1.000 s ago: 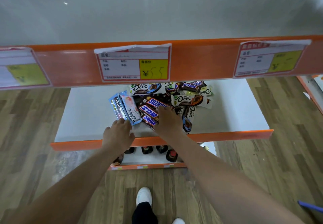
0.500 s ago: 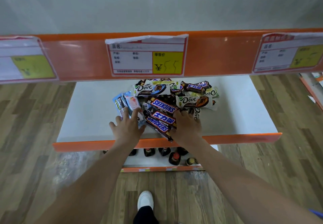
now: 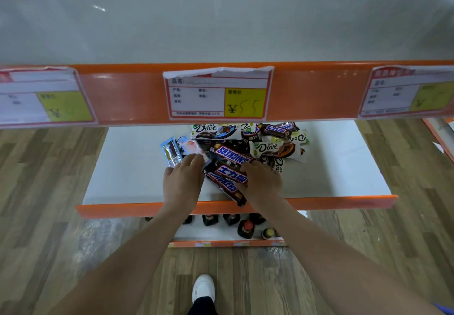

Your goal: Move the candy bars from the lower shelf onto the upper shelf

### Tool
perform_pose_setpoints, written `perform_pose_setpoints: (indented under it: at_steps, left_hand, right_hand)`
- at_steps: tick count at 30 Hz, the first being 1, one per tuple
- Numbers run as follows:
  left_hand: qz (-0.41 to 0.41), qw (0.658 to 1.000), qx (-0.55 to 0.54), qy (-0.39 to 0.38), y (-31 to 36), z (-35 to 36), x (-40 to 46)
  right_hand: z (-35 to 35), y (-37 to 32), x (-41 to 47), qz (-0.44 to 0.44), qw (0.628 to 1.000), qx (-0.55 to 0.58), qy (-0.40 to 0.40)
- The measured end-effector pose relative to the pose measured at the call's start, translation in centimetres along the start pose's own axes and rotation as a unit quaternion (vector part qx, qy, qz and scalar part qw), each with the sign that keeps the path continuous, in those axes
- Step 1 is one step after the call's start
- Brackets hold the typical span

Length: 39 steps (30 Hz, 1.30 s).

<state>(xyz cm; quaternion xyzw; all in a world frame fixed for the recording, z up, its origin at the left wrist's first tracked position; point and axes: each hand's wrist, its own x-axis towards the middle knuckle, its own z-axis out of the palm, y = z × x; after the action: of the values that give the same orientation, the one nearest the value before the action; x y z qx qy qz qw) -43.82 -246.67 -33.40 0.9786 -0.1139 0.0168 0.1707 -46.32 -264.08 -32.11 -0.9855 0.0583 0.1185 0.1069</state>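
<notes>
A heap of wrapped candy bars (image 3: 245, 150) lies on the white lower shelf with an orange front lip (image 3: 127, 167), partly tucked under the upper shelf's wide orange price rail (image 3: 319, 93). Readable wrappers include a dark brown bar marked "SNICKERS" in blue letters (image 3: 232, 153), a second one under it with Chinese characters on blue (image 3: 232, 176), and a third "SNICKERS" bar (image 3: 224, 188) whose end juts over the shelf lip. White "Dove" bars (image 3: 275, 148) lie behind, one (image 3: 215, 130) cut off by the rail. The left hand (image 3: 183, 182) rests on light blue and pink packets (image 3: 180, 151), fingers curled over their near edge; their print is too small to read. The right hand (image 3: 261, 182) lies on the brown bars, fingers bent around them, though the grasp underneath is hidden. On the rail, a white and red price tag with a yellow box (image 3: 217, 93) shows a "¥" sign and scribbled marks; its small print is blurred. Two similar tags (image 3: 44, 98) (image 3: 407, 93) are cut off at either side. The glossy white upper shelf (image 3: 221, 24) lies above the rail. Dark bottles with coloured caps (image 3: 245, 228) stand on a bottom shelf, mostly hidden. A white shoe (image 3: 203, 287) stands on the wood-look floor (image 3: 49, 191).
</notes>
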Motion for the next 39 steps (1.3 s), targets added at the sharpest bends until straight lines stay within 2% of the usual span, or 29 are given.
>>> perform_pose_setpoints:
  at_steps: [1,3,6,11,13,17,21,28,32,36,39]
  left_hand:
    - [0.008,0.998,-0.058,-0.005,0.6,-0.1,-0.2]
    - [0.076,0.989,-0.124,-0.030,1.3,0.1,-0.7]
    - [0.178,0.978,-0.091,-0.055,1.0,1.1,-1.6]
    - [0.222,0.967,-0.026,-0.118,-1.5,0.9,-2.8]
    - [0.201,0.970,-0.011,-0.135,-2.4,0.9,-2.9]
    - [0.062,0.990,-0.047,-0.114,-2.0,1.1,-2.2]
    - [-0.025,0.993,-0.057,-0.097,0.0,2.1,-1.4]
    - [-0.116,0.987,-0.074,-0.082,1.8,3.3,-0.4]
    - [-0.108,0.985,-0.103,-0.088,1.9,2.8,-0.1]
    - [0.006,0.998,-0.032,-0.061,1.7,2.2,-0.3]
    - [0.012,0.998,-0.016,-0.063,1.4,2.1,-0.4]
  right_hand:
    - [0.0,0.2,-0.2,0.002,1.000,0.002,0.005]
    - [0.0,0.8,-0.6,0.009,1.000,0.006,0.016]
    - [-0.1,1.9,-1.1,0.010,1.000,0.004,0.026]
    - [-0.6,4.1,-1.8,0.018,0.999,-0.031,0.035]
    - [-0.6,4.6,-2.0,0.023,0.999,-0.039,0.026]
    - [-0.4,4.5,-1.9,0.020,1.000,-0.005,0.003]
    - [0.0,4.1,-1.5,0.009,1.000,0.004,0.000]
    - [0.1,4.3,-1.3,0.000,1.000,0.000,0.008]
    - [0.1,4.7,-1.2,0.003,1.000,-0.002,0.009]
    - [0.4,5.3,-1.5,0.007,1.000,0.004,0.020]
    - [0.6,5.6,-1.8,0.006,1.000,0.012,0.024]
